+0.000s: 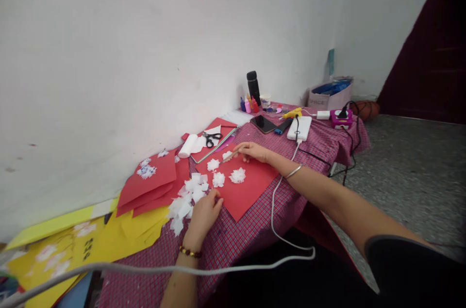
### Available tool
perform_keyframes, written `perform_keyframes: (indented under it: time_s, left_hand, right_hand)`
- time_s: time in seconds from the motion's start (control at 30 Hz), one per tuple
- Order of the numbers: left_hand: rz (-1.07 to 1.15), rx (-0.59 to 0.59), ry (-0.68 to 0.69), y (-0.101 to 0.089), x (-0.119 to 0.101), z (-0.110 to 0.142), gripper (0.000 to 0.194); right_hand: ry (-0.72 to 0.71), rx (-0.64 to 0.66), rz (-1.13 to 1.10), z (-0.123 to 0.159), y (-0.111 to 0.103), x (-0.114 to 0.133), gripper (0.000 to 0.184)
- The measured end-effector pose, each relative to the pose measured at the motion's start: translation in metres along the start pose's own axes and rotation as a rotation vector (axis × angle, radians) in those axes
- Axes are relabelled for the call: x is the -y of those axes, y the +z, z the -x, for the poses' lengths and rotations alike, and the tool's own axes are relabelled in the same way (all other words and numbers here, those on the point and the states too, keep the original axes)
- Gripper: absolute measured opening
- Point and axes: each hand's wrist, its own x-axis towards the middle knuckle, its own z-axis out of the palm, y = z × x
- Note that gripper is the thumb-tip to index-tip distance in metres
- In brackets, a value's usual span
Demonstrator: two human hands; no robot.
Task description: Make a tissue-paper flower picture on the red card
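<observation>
My right hand [253, 151] is closed around a thin stick-like tool [229, 156], its kind too small to make out. The tool's tip points at white ruffled paper flowers [213, 165] on a red sheet [240, 201]. Another white flower [238, 175] lies nearer to me on that sheet. Beside the sheet's left edge rests my left hand [204, 213], thumb and forefinger a little apart and the other fingers partly hidden. Nothing shows in it. Loose white paper pieces [185, 199] lie in a pile just left of its fingers.
Stacked red sheets [149, 184] and yellow sheets [120, 235] lie left. Behind are scissors [211, 139], a white roll [188, 146], a phone [262, 124], paint bottles [248, 105] and a black flask [253, 87]. A white cable [274, 201] runs from a power bank [299, 128] across the foreground.
</observation>
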Motion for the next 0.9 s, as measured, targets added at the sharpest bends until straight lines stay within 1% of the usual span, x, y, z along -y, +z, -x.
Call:
perform_keyframes:
  time_s: [0.17,0.43,0.7,0.9]
  left_hand:
    - [-0.006,-0.005,0.000,0.0004,0.0005,0.0002,0.005]
    - [-0.007,0.009,-0.005,-0.0004,-0.0003,0.0005,0.006]
    - [-0.011,0.024,-0.017,0.0020,0.0020,-0.0010,0.004]
    - [-0.017,0.029,-0.013,0.0002,0.0006,-0.0004,0.005]
  right_hand:
    - [0.009,0.058,0.042,0.0011,0.0053,0.0024,0.026]
    - [0.024,0.092,0.079,0.0011,0.0066,0.0025,0.022]
    - [0.038,0.068,0.085,-0.0015,0.0039,-0.0024,0.025]
    - [0.051,0.057,0.077,-0.0019,0.0024,-0.0033,0.027]
